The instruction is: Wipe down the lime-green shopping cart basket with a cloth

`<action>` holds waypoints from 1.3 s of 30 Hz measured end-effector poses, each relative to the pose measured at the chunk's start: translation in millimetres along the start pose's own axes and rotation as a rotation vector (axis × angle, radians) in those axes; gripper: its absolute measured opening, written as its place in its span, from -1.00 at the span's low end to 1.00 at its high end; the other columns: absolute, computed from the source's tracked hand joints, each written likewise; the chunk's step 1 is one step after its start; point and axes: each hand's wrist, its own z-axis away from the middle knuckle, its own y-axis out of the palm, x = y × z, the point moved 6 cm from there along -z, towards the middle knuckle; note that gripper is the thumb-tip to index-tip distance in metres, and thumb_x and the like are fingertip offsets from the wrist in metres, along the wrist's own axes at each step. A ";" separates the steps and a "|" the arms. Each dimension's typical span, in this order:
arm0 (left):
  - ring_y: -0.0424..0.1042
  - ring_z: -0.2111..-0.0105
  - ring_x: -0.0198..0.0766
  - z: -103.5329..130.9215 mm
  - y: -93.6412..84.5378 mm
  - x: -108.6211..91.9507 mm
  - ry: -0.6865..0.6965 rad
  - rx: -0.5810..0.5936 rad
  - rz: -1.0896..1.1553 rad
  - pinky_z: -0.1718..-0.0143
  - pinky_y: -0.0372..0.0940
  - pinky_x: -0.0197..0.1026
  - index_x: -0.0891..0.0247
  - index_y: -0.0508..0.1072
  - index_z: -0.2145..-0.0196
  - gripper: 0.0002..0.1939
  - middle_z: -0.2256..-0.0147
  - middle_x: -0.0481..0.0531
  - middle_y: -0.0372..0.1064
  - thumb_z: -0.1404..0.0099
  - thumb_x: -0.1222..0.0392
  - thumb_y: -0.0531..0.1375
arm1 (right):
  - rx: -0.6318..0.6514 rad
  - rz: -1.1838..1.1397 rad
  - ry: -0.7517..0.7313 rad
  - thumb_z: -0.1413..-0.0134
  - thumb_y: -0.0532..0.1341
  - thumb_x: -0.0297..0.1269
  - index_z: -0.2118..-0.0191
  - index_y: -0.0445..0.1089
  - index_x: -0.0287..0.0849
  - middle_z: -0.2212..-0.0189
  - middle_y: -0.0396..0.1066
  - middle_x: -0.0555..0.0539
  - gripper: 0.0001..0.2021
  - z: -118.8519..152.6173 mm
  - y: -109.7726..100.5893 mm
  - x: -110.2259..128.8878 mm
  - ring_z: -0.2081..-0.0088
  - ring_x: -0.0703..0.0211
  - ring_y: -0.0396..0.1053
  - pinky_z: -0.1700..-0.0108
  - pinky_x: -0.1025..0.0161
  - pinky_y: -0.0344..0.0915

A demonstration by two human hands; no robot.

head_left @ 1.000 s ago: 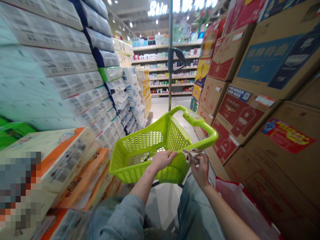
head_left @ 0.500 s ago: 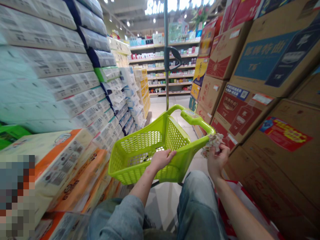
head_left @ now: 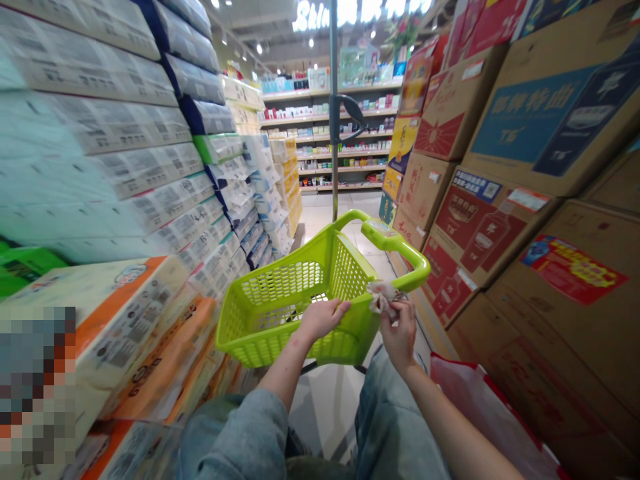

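Observation:
A bright green plastic shopping basket cart [head_left: 280,280] stands in front of me, its looped handle [head_left: 415,270] at the upper right. My left hand [head_left: 323,319] grips the near rim of the basket, thumb toward the handle side. In my right hand [head_left: 400,330] is a crumpled, pale, stained cloth [head_left: 384,297], pressed to the rim near the base of the handle. The basket holds nothing that I can make out.
Stacked paper packs [head_left: 145,140] rise on the left, with orange and white packs [head_left: 165,360] lower down. Cardboard boxes [head_left: 530,127] line the right. A grey pole [head_left: 334,160] stands behind the cart. A red-edged bag [head_left: 480,400] lies at lower right. Shelves [head_left: 345,153] are at the back.
My right hand has moved left with the cloth, from the handle's corner to the rim near my left hand. My left hand has stayed on the rim.

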 end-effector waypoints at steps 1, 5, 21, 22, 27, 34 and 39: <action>0.43 0.27 -0.12 -0.3 0.2 -0.2 0.005 -0.002 0.001 0.30 0.21 -0.19 0.17 0.43 0.27 -0.30 0.32 0.06 0.47 -0.28 -0.25 -0.36 | -0.017 0.004 0.030 -0.07 0.13 -0.37 0.31 0.21 -0.15 0.31 0.23 -0.09 -0.95 -2.0 -1.3 -1.6 0.19 0.12 0.25 0.14 0.13 0.27; 0.42 0.28 -0.11 -1.7 0.5 -1.5 0.009 -0.011 0.010 0.30 0.21 -0.18 0.17 0.43 0.29 -0.28 0.31 0.08 0.47 -0.28 -0.27 -0.38 | -0.015 0.011 0.055 -0.06 0.13 -0.36 0.32 0.19 -0.15 0.30 0.21 -0.09 -0.94 9.3 4.7 -7.4 0.19 0.13 0.24 0.15 0.14 0.26; 0.43 0.28 -0.15 -7.4 1.0 2.9 0.003 -0.021 -0.012 0.30 0.22 -0.22 0.17 0.42 0.31 -0.28 0.33 0.05 0.47 -0.27 -0.28 -0.39 | 0.045 -0.081 0.109 -0.02 0.10 -0.40 0.31 0.20 -0.14 0.25 0.21 -0.10 -0.92 28.7 22.2 -21.1 0.05 0.08 0.21 0.01 0.05 0.22; 0.44 0.28 -0.14 -7.2 0.9 3.0 0.003 -0.023 -0.014 0.31 0.22 -0.21 0.17 0.42 0.31 -0.28 0.33 0.06 0.47 -0.27 -0.28 -0.39 | 0.039 -0.086 0.116 -0.02 0.10 -0.39 0.31 0.20 -0.14 0.26 0.21 -0.09 -0.92 31.6 23.1 -22.0 0.05 0.08 0.21 0.01 0.04 0.21; 0.44 0.29 -0.11 -6.5 -0.1 2.9 0.007 -0.026 -0.018 0.34 0.23 -0.19 0.17 0.41 0.32 -0.27 0.34 0.07 0.47 -0.26 -0.28 -0.41 | 0.252 -0.059 0.211 0.03 0.05 -0.44 0.31 0.19 -0.15 0.24 0.19 -0.11 -0.88 83.2 39.3 -43.4 0.06 0.07 0.18 0.03 0.03 0.21; 0.44 0.29 -0.13 -7.7 0.8 3.7 0.008 -0.019 -0.023 0.33 0.23 -0.20 0.17 0.41 0.32 -0.26 0.34 0.07 0.47 -0.26 -0.28 -0.42 | 0.166 -0.012 0.447 0.02 0.02 -0.36 0.21 0.19 -0.17 0.22 0.18 -0.13 -0.81 105.4 36.5 -64.2 0.09 0.06 0.19 0.01 0.02 0.17; 0.44 0.29 -0.13 -7.7 1.4 3.1 0.022 -0.025 -0.023 0.32 0.23 -0.20 0.16 0.41 0.31 -0.27 0.34 0.05 0.47 -0.26 -0.28 -0.41 | -0.002 -0.069 0.547 -0.03 -0.01 -0.30 -0.02 0.09 -0.18 0.11 0.25 -0.18 -0.62 63.2 28.5 -49.1 0.09 0.09 0.26 0.06 0.12 0.21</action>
